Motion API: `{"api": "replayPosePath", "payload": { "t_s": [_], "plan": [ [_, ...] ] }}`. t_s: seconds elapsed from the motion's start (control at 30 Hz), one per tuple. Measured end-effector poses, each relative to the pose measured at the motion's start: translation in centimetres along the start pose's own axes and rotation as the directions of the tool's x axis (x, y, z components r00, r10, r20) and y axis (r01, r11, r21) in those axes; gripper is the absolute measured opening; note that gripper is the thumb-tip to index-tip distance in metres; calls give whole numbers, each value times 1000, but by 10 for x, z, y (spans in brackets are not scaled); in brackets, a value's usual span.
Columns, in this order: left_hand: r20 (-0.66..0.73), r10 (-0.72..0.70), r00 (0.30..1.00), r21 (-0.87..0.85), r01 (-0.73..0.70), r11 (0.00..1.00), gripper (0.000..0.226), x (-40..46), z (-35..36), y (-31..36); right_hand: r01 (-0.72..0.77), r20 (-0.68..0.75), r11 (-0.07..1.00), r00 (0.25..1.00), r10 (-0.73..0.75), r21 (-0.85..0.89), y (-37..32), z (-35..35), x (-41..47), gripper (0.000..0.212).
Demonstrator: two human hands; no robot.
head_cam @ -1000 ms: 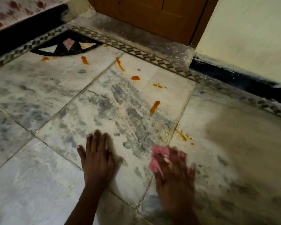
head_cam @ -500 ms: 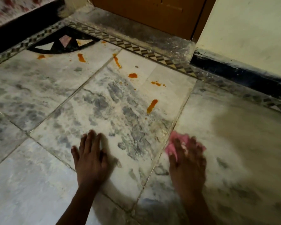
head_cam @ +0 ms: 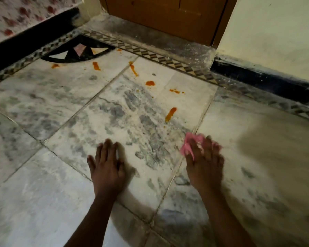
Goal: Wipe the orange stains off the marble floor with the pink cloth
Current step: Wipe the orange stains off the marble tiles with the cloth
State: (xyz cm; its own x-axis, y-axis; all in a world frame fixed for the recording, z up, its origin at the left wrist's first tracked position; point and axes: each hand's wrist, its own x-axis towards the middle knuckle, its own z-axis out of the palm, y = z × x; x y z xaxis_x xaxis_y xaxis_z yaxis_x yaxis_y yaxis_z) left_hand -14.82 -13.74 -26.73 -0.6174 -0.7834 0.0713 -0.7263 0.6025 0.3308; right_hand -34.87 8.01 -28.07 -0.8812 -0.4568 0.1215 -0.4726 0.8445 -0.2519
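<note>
Right hand (head_cam: pixel 204 164) fingers clamped on pink cloth (head_cam: pixel 189 142) (blurred), left hand (head_cam: pixel 107 166) fingers together, flat on marble floor (head_cam: pixel 43 202)

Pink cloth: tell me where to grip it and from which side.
Grip the bunched middle of the cloth from above. It lies crumpled flat on the floor, so only its top is open. The right hand already covers it that way, fingers spread over the wad.

No readable text, labels, brands, numbers or signs showing anywhere: none on marble floor (head_cam: pixel 61 193), pink cloth (head_cam: pixel 191 143), wooden door (head_cam: pixel 168 15) or wall (head_cam: pixel 275 32).
</note>
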Motion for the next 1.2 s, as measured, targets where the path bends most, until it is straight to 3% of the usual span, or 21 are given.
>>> {"api": "replayPosePath", "payload": {
  "t_s": [0.07,0.1,0.2,0.27,0.33,0.37,0.43,0.47,0.5,0.53,0.6,0.63,0.7,0.73,0.8,0.87,0.93,1.03,1.2],
  "plan": [
    [9,-8,1000,9,8,1000,75,0,2,0,-167,-23,984,985,168,59,-27,11,33,60],
    [9,-8,1000,8,8,1000,75,0,1,0,-172,-3,982,985,172,75,-42,14,43,60],
    [3,-8,1000,10,8,1000,75,0,1,-2,83,36,995,996,-85,61,-62,17,38,58],
    [7,-13,1000,4,13,1000,76,0,-1,-1,256,135,962,954,-267,93,-55,10,19,59],
    [14,-16,1000,-2,16,1000,75,1,-1,0,265,219,894,908,-358,361,-48,-2,9,54],
    [16,-18,1000,-7,18,1000,74,1,-1,0,161,252,803,898,-360,574,-50,-15,9,45],
    [19,-23,1000,-14,23,1000,73,1,-1,-1,-186,331,430,898,-291,883,-58,-39,17,33],
    [21,-21,1000,-9,21,1000,73,1,0,-1,-338,392,221,877,-277,915,-58,-46,25,37],
    [19,-20,1000,-5,20,1000,73,1,0,-1,-443,450,88,851,-272,892,-58,-56,35,45],
    [16,-20,1000,-4,20,1000,73,1,0,-1,-508,505,49,831,-234,860,-56,-64,45,56],
    [10,-16,1000,-6,16,1000,73,1,0,-2,-612,622,117,779,-84,782,-46,-78,60,76],
    [9,-13,1000,-6,13,1000,72,1,0,-1,-624,628,238,775,66,745,-36,-84,68,80],
    [10,-15,1000,-7,15,1000,72,0,0,-2,-527,396,627,849,351,574,-11,-91,73,78],
    [11,-14,1000,-8,14,1000,71,0,0,-2,-472,235,772,881,410,425,0,-91,72,71],
    [16,-17,1000,1,17,1000,71,0,0,-1,-314,-21,916,944,329,248,12,-86,66,52],
    [28,-25,999,7,25,1000,72,0,1,-2,-59,-76,965,994,81,256,6,-74,52,42],
    [43,-31,999,9,30,1000,72,0,-1,0,102,21,949,993,-113,299,-11,-61,40,46],
    [34,-30,999,4,30,1000,72,0,-3,1,50,176,960,979,-102,274,-37,-54,43,47],
    [45,-23,999,-6,23,1000,72,-1,-4,2,45,202,976,975,-89,213,-38,-45,41,32]
  ]
}}
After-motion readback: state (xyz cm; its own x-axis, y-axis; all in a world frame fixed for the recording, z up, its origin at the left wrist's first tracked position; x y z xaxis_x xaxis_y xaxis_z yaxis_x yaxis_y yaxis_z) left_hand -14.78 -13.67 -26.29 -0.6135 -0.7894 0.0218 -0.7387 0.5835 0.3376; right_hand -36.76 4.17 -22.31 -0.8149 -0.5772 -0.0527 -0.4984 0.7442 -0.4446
